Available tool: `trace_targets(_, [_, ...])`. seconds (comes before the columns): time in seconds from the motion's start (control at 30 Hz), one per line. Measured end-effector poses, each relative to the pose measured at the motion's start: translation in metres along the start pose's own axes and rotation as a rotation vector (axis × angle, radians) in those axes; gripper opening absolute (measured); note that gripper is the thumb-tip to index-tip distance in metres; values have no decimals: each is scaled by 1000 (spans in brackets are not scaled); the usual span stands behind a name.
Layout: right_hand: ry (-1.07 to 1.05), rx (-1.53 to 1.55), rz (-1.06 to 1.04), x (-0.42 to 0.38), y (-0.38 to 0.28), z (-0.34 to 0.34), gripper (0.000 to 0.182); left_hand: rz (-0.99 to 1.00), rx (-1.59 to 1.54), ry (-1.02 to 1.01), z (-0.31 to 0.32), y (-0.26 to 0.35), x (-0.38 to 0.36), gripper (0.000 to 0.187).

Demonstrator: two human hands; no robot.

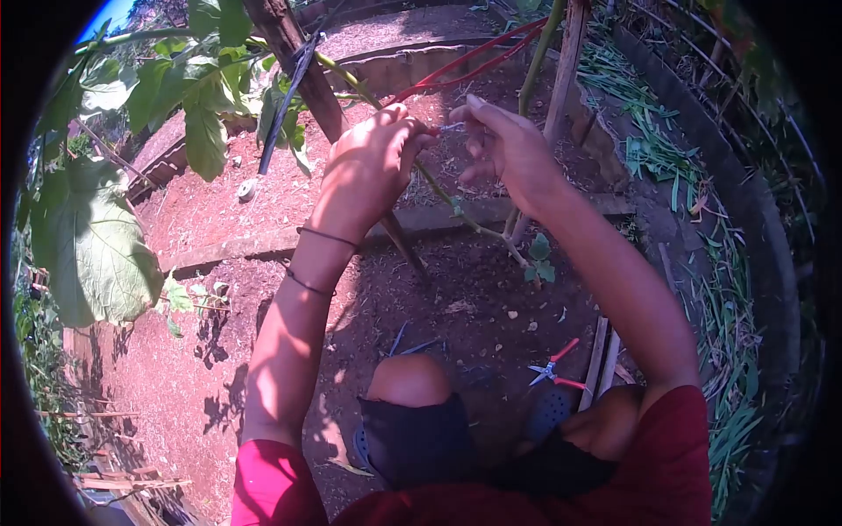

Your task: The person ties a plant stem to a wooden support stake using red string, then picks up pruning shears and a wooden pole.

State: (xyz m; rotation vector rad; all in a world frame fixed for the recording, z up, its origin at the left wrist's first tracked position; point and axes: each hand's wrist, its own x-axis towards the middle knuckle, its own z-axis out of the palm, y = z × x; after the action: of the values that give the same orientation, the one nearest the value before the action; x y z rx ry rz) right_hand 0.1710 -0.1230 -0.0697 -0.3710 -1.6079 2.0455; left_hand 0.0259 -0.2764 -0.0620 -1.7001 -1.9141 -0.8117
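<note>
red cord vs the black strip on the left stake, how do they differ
The red cord is bright and slants up to the right; the black strip is dark and dangles from the stake. The cord shows two strands, while the strip's hanging part shows one. Both are long and narrow.

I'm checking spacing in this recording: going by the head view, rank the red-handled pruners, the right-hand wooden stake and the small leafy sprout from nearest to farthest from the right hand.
From the right hand:
1. Wooden stake, just to its right.
2. Leafy sprout, below it, low in the bed.
3. Red-handled pruners, farther below, near the person's shoes.
</note>
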Motion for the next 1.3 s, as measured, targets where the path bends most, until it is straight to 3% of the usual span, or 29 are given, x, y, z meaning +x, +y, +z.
trace_targets(0.03, [5,121,49,3,-1,-1,36,-5,5,2,1,1,-1,13])
trace_targets(0.1, [-11,53,69,10,-2,-3,39,96,2,80,3,2,-1,12])
trace_targets(0.2, [7,-66,100,19,-4,4,41,-13,-113,32,7,3,-1,12])
trace_targets(0.4, [76,-111,72,45,-17,21,42,2,-117,73,7,12,-4,10])
trace_targets(0.53, [-21,-207,27,64,-6,20,41,-104,-126,14,5,14,-7,14])
trace_targets(0.6, [-32,-256,38,65,-6,27,40,-262,-200,-68,4,17,-7,17])
trace_targets(0.63, [-39,-305,56,64,-5,30,40,-138,-199,20,4,14,-8,16])
trace_targets(0.73, [-132,-459,-18,70,18,18,41,-236,-220,22,3,14,-11,16])
trace_targets(0.9, [-313,-435,131,71,27,16,45,-174,-203,23,4,8,-13,15])
trace_targets(1.07, [-449,-365,147,92,39,13,31,-188,-205,-51,-4,7,-9,19])
trace_targets(1.3, [-393,-331,103,91,42,19,19,-44,-113,-52,3,-5,-3,15])
